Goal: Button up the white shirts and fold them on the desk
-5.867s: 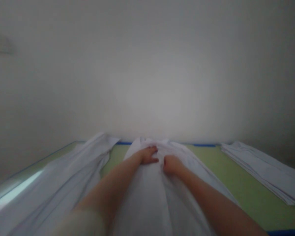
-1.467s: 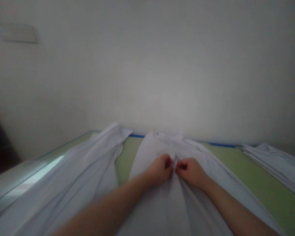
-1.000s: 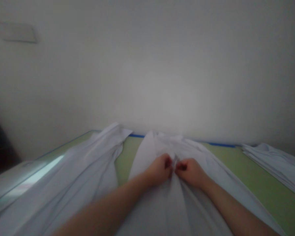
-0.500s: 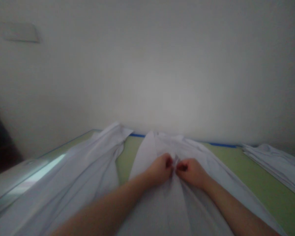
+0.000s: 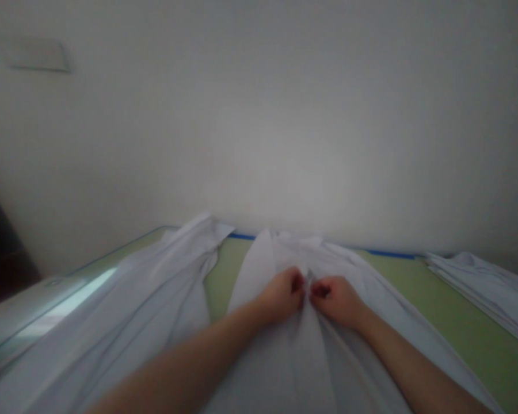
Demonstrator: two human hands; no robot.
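A long white garment [image 5: 267,356], which looks like a coat or shirt, lies spread in front of me with its top end toward the wall. My left hand [image 5: 285,293] is closed in a pinch on the cloth along its middle. Close beside it, my right hand [image 5: 336,299] pinches the same part of the garment from the other side. The fingertips nearly meet and the cloth rises into a small fold between them. Any button there is too blurred to make out.
A second white garment [image 5: 151,299] lies to the left, wrinkled. Folded white cloth [image 5: 487,282] is at the far right. Beneath is a green table surface [image 5: 227,270] with a blue edge, against a pale wall [image 5: 285,126]. A dark shape [image 5: 2,247] stands at far left.
Both hands stay at the same place on the garment, with only a very slight shift of the fingers. The cloths lie as before.
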